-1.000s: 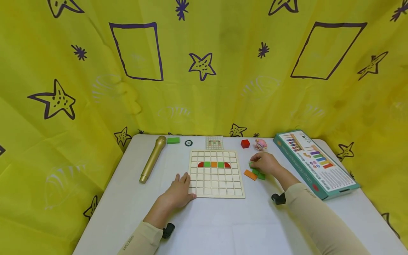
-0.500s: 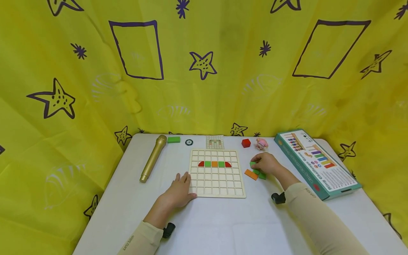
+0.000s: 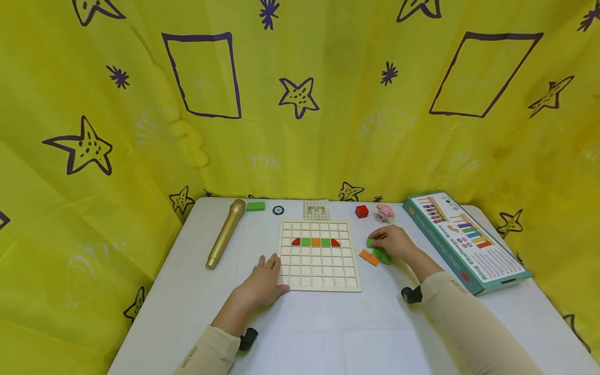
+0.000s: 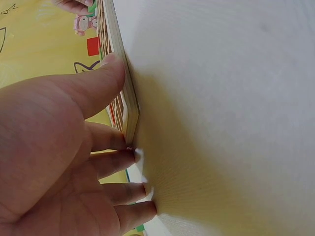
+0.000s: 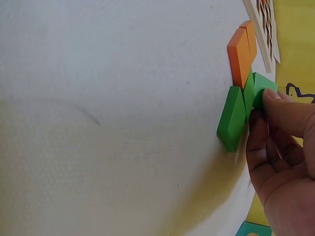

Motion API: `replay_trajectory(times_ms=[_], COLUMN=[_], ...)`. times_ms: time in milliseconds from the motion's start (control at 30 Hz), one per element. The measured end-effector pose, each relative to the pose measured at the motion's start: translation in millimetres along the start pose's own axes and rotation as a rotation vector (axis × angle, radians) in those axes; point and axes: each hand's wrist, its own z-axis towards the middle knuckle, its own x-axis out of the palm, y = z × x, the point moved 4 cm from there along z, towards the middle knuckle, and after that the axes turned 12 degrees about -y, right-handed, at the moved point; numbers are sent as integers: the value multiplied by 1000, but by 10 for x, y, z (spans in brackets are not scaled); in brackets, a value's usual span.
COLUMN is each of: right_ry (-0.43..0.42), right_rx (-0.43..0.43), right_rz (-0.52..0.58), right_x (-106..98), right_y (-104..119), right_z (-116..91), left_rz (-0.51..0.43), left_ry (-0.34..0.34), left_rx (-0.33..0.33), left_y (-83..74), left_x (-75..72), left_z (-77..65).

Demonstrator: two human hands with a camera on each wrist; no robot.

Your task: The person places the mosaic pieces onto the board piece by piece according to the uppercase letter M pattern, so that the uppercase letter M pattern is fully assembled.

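In the head view, my left hand (image 3: 264, 282) rests at the near left corner of a cream grid board (image 3: 322, 283). Its thumb touches the board's front edge and its straight fingers lie along the left side, as the left wrist view also shows. One row of the board holds red, green and orange pieces, the middle one an orange square (image 3: 315, 242). To the board's right, my right hand (image 3: 392, 241) pinches a green block (image 5: 265, 84) between thumb and fingers. Beside it lie other green blocks (image 5: 232, 118) and two orange blocks (image 5: 239, 56), touching one another.
Behind the board lie a pattern card (image 3: 316, 210), a round black-and-white disc (image 3: 278, 210), a green block (image 3: 255, 207), a red block (image 3: 361, 211) and a pink figurine (image 3: 385, 212). A gold microphone (image 3: 226, 234) lies left, a game box (image 3: 466, 242) right.
A seam now shows between the two orange blocks. The right hand stays at the pile with only a slight shift. My left hand and the board keep their place.
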Motion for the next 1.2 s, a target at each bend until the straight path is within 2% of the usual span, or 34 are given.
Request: replay_trajectory(times_ms=[300,533,733,1200], right_ry=[17,26,35,62], right_rx=[-1,-27,-21,-65], right_rz=[12,5,45,135], right_x=[1,35,83,347], right_y=[46,191,358,718], right_z=[23,61,101,117], left_rz=[-5,3,15,1], left_ry=[3,3,6,-5], left_rx=[6,12,9,30], left_y=[-4,-18,-14,2], left_x=[-24,-28,-24,-5], left_z=[-18,-22,-10,-5])
